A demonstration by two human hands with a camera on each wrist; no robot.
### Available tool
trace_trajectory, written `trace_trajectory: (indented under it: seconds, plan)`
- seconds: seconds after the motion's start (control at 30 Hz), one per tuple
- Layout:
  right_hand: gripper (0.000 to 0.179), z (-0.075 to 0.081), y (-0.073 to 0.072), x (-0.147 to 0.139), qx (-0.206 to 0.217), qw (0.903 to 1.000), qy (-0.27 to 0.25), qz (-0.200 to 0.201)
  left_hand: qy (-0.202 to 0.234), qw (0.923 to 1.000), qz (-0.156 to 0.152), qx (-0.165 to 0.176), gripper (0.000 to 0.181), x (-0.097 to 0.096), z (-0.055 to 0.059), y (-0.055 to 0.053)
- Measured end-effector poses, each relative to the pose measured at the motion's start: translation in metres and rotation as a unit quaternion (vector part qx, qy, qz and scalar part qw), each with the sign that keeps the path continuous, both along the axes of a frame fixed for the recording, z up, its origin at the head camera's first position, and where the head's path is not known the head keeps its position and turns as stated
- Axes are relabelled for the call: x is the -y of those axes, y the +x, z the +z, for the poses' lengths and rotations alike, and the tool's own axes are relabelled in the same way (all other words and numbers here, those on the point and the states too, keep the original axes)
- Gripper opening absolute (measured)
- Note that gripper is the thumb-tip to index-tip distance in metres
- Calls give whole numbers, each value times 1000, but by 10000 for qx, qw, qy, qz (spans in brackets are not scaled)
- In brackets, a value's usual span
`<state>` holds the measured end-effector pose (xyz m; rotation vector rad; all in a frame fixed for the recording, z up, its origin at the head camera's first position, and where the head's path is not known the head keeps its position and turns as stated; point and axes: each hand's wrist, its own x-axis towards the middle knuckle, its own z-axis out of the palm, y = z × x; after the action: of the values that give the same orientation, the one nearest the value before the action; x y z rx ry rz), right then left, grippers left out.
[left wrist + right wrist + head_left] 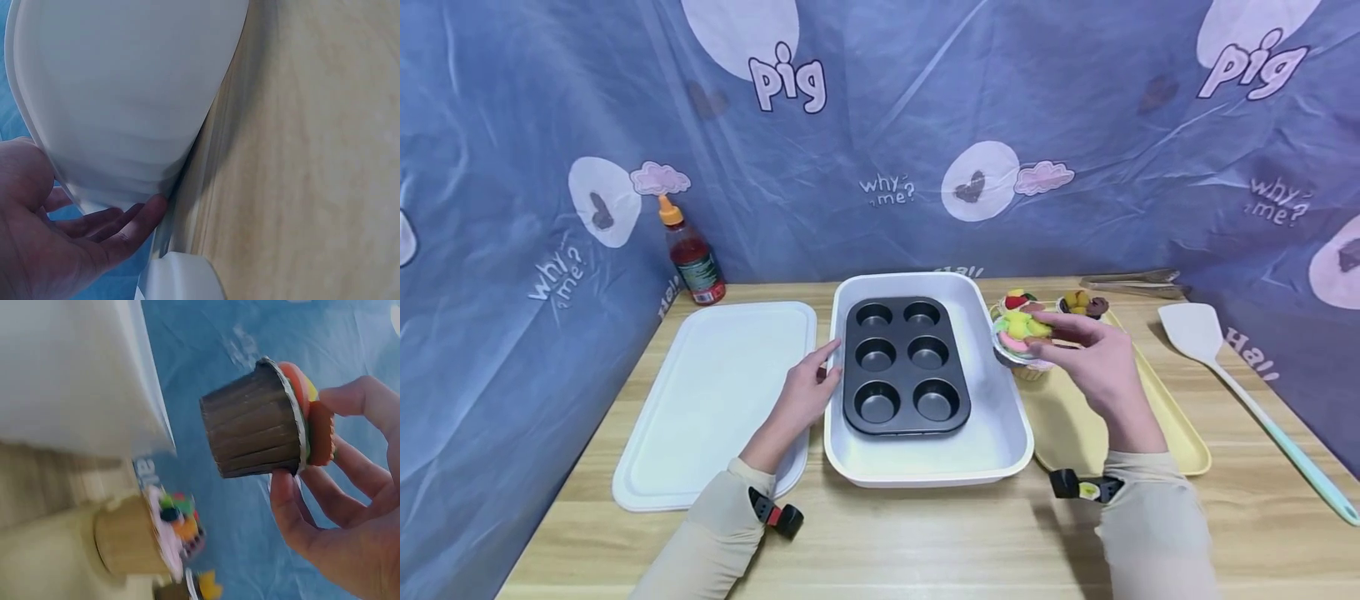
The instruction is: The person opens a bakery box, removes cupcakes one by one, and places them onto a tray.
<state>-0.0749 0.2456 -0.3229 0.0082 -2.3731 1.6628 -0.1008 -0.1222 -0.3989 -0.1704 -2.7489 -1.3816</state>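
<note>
My right hand [1093, 358] holds a cupcake [253, 425] with a brown pleated wrapper and a colourful pink, yellow and green top. The thumb and fingers pinch it near its rim and topping, above the yellow tray [1067, 433]. My left hand [797, 396] is at the left rim of a deep white tray [925, 467]. In the left wrist view, some fingers lie on the tray's outer wall, while the thumb and another finger pass behind the rim. A black muffin pan [902, 367] with empty cups sits inside the white tray.
More decorated cupcakes, one in a tan wrapper [128, 537], stand on the yellow tray. A white board [722, 375] lies at the left, with a sauce bottle [697, 260] behind it. Metal tongs [1131, 282] and a spatula [1195, 329] lie at the right.
</note>
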Motion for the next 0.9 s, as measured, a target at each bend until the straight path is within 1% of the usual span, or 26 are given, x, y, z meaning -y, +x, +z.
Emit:
trace_trajectory:
  seconds: [0.1, 0.17, 0.23, 0.3, 0.43, 0.53, 0.67, 0.77, 0.83, 0.9]
  plan:
    - [37, -2, 0, -18, 44, 9995, -254, 200, -2, 10000, 17, 12, 52, 0, -1, 1]
    - [39, -4, 0, -29, 17, 9981, -469, 394, 9, 10000, 39, 15, 51, 1, -1, 1]
    - [39, -6, 0, -38, -10, 9947, -789, 667, 33, 10000, 65, 17, 51, 1, -1, 1]
    - [38, -9, 0, -46, 26, 9937, -751, 835, 31, 10000, 72, 22, 51, 1, 0, 1]
    - [38, -16, 1, -59, 270, 9930, -328, 1101, -1, 10000, 52, -1, 51, 2, 0, 1]
    - [39, -22, 1, -69, 395, 9899, -172, 1353, -29, 10000, 28, -37, 51, 2, -1, 0]
    - [42, -31, 2, -80, 498, 9833, -322, 1720, -42, 10000, 10, -56, 51, 1, -1, 0]
    - [44, -36, 3, -87, 606, 9793, -406, 1887, -47, 10000, 3, -53, 51, 1, -1, 0]
    - [43, -39, 4, -91, 645, 9794, -267, 1897, -51, 10000, -2, -53, 51, 0, -1, 1]
    - [43, -42, 4, -93, 641, 9771, -281, 2008, -54, 10000, -10, -58, 51, 0, 0, 1]
